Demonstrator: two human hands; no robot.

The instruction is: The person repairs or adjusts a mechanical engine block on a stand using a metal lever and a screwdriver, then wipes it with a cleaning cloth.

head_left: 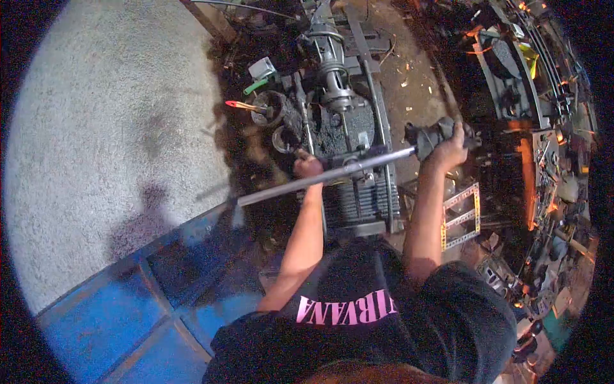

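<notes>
A long, smooth metal rod [288, 188] slants across in front of me, its bare end low on the left. At its right end is a dark, bulky piece [432, 139], which looks like a rag or a greasy fitting. My right hand [451, 152] is closed around that dark piece, thumb up. My left hand [308, 166] is closed at the rod's middle, and the rod crosses by its wrist. Some of the left fingers are dark and hard to make out. Beneath the rod stands a greasy machine [336, 83] with a ribbed lower part.
Left of the machine are round containers [268, 105], a red-tipped brush [243, 105] and a green-handled tool [256, 86]. A pale wall [115, 128] and blue metal panel [96, 326] lie to the left. Cluttered shelves and a perforated metal frame [462, 217] are at right.
</notes>
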